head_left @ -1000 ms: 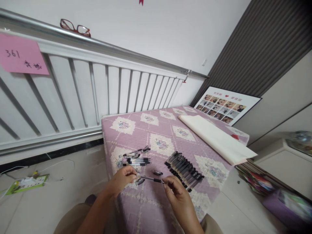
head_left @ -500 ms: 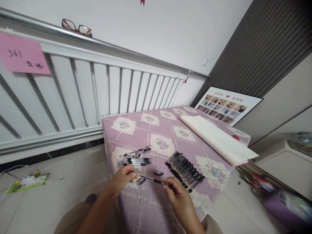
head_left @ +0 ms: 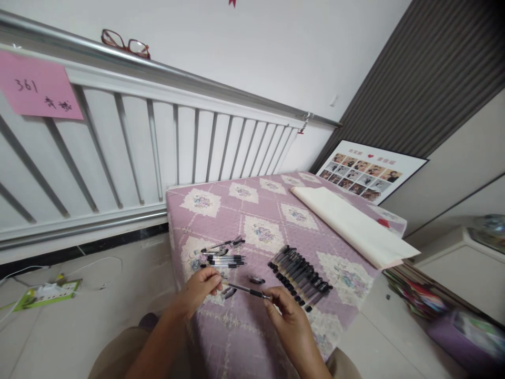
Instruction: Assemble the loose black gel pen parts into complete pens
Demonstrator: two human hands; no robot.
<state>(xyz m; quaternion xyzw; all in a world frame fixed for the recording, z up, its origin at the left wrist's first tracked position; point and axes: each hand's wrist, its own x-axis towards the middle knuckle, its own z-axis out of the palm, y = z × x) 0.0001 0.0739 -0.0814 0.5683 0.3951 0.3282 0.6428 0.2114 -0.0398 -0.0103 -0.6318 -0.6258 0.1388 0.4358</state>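
Note:
Both my hands hold one black pen (head_left: 244, 289) level above the near edge of a table with a purple quilted cloth (head_left: 272, 221). My left hand (head_left: 199, 291) pinches its left end and my right hand (head_left: 284, 310) pinches its right end. A loose pen cap (head_left: 256, 279) lies just beyond the pen. Another small dark part (head_left: 228, 292) rests under it. Several pens and pen parts (head_left: 223, 253) lie in a loose pile to the left. A neat row of several black pens (head_left: 300, 273) lies to the right.
A folded cream cloth (head_left: 355, 226) lies along the table's right side. A white radiator (head_left: 158, 147) with glasses (head_left: 125, 44) on top and a pink note (head_left: 39, 87) stands behind. A photo board (head_left: 366, 171) leans at the back right. Cluttered items (head_left: 430, 300) sit on the floor at right.

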